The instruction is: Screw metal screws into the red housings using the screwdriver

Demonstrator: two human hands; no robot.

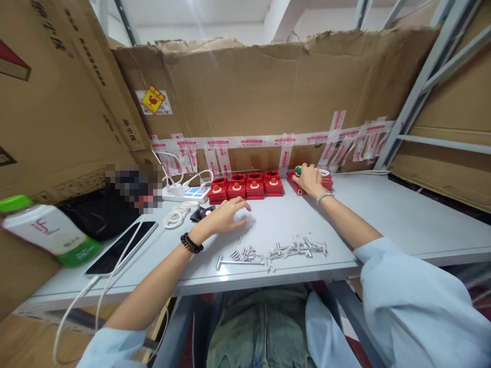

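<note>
Handle point(298, 169), green, mostly hidden; right hand point(310, 179) curled over it at red parts point(327, 186), can't tell if gripped. Left hand point(226, 215) loosely half-spread over tabletop point(280, 220).

The red housings point(255, 190) look like glossy, smooth plastic; the loose screws point(249, 254) and T-handled key point(241, 262) are bright, shiny metal. The counter point(383, 214) has a smooth, faintly reflective top. Behind stands matt cardboard point(249, 92), rough along its torn edge, crossed by shiny tape point(251, 142). The phone point(125, 245) has a glossy, glassy face; the sleeve point(418, 301) is soft matt cloth.
</note>
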